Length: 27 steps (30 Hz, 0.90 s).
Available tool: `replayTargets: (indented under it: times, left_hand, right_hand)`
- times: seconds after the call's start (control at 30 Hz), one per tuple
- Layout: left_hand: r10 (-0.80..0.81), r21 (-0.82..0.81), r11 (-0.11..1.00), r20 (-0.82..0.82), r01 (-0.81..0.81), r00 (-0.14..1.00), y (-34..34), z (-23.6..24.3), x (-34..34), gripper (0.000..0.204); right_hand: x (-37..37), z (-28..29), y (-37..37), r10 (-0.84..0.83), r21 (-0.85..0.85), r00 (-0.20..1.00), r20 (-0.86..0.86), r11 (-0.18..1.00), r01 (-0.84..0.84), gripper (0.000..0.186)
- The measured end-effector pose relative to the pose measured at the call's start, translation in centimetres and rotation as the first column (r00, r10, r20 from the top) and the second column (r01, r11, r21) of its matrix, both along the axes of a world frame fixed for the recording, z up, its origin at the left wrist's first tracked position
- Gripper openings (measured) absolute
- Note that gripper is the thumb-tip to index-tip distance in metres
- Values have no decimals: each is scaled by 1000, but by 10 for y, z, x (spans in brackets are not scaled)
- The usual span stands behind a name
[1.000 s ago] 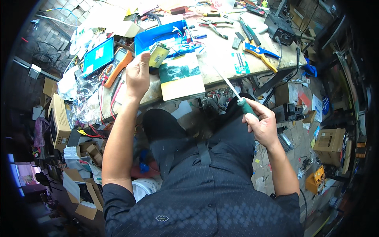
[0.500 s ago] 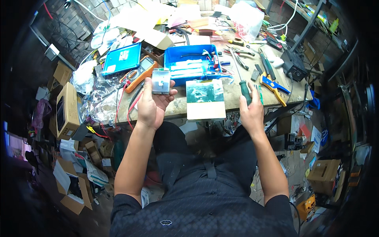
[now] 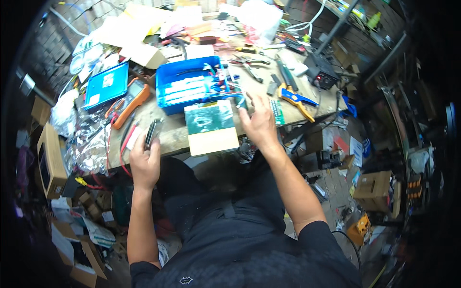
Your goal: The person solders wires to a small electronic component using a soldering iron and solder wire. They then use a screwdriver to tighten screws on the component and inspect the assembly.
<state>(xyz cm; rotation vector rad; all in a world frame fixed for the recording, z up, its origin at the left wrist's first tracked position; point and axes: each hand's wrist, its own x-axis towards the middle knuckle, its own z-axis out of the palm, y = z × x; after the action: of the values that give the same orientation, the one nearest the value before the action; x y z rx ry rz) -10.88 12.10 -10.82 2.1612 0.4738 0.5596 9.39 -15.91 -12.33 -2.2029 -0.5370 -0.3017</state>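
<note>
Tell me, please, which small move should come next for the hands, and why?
Probably lower the left hand and set its small dark device flat on the bench. It is gripped at the bench's front edge, while the right hand is spread open, holding nothing, by the blue tray.

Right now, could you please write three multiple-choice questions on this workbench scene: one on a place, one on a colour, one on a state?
1. Where is the flat green-and-tan board?
A. at the front edge of the wooden bench, below the blue plastic tray
B. on the floor
C. inside the tray

2. What colour is the handheld meter left of the tray?
A. white
B. orange
C. purple

3. What is the left hand doing?
A. resting empty
B. gripping a small dark flat device
C. holding pliers

Answers: 1 A, the board overhangs the near edge. 2 B, its casing is orange. 3 B, the fingers close around the device; the right hand is open.
</note>
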Motion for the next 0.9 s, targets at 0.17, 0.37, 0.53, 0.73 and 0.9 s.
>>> replayTargets:
  times: [0.17,0.37,0.53,0.73,0.9]
  left_hand:
    - [-79,526,849,25,54,997,6,-34,4,61]
    - [-145,488,854,-113,182,983,11,-31,9,74]
    - [-142,453,876,-80,163,987,18,-32,9,73]
    - [-69,429,903,65,34,996,3,-29,0,65]
    - [-56,367,930,235,-35,970,-16,-33,-20,53]
  right_hand:
    - [-31,6,-50,-201,18,969,144,980,200,48]
    - [-28,-5,-93,-345,-262,930,125,893,366,70]
    - [-15,-11,-93,-359,-270,930,82,890,367,72]
    - [-15,-3,-98,-402,-131,909,-114,913,387,71]
    - [-25,-10,-144,217,668,717,-662,605,434,54]
